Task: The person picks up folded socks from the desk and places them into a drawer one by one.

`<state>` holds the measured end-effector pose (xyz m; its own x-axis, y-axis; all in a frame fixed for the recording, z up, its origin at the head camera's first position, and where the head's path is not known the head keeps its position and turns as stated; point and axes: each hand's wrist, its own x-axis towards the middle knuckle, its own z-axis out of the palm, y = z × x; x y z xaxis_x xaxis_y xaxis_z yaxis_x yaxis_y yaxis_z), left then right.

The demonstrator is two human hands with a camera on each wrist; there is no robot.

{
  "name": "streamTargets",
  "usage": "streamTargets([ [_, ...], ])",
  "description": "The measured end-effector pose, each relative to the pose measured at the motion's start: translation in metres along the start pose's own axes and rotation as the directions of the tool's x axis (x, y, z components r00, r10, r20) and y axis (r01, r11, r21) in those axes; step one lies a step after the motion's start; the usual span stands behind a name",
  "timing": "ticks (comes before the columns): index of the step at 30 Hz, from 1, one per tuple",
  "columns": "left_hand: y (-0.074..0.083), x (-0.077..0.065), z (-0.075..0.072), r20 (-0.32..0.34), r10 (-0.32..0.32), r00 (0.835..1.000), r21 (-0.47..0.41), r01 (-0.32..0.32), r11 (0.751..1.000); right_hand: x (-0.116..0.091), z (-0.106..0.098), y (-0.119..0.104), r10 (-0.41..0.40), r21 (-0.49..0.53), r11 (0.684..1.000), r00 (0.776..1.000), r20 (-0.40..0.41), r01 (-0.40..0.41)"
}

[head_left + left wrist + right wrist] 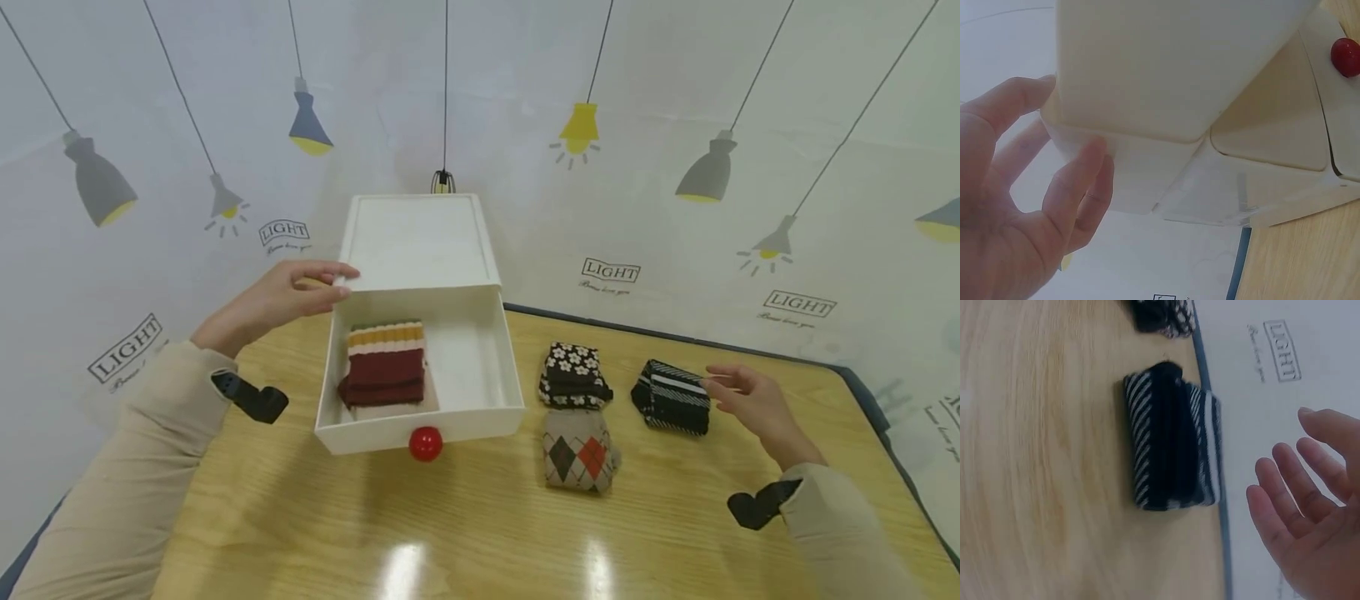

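Left hand (281, 293) gripping one white rectangular box (417, 242), right hand (757, 410) hovering loose-fingered by one black-and-white striped sock bundle (672, 398), two patterned bundles (573, 375) lying between

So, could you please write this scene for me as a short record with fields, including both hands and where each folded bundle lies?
Container: open white box, red knob on its front
Inside box: dark red and mustard bundle, on the left side
Right of box: floral bundle; argyle bundle on its near side
Farther right: black striped bundle
Left hand: grips the box's upper panel at its left edge
Right hand: beside the striped bundle, not holding it
Surface: wooden table
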<state>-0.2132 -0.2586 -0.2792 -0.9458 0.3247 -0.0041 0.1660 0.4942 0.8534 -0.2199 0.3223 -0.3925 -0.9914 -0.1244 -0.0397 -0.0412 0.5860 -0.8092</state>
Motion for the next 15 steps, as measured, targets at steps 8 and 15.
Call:
streamTargets([
  [8, 0.0, 0.0, 0.001, -0.035, -0.016, 0.999, -0.014, 0.015, 1.0, 0.032, 0.013, 0.061, 0.111, 0.024, 0.994, 0.99, -0.086, -0.109],
  [15, -0.001, 0.001, 0.002, -0.022, -0.014, 1.0, -0.015, 0.014, 1.0, 0.023, 0.026, 0.044, 0.231, 0.085, 0.97, 0.971, -0.059, -0.226],
])
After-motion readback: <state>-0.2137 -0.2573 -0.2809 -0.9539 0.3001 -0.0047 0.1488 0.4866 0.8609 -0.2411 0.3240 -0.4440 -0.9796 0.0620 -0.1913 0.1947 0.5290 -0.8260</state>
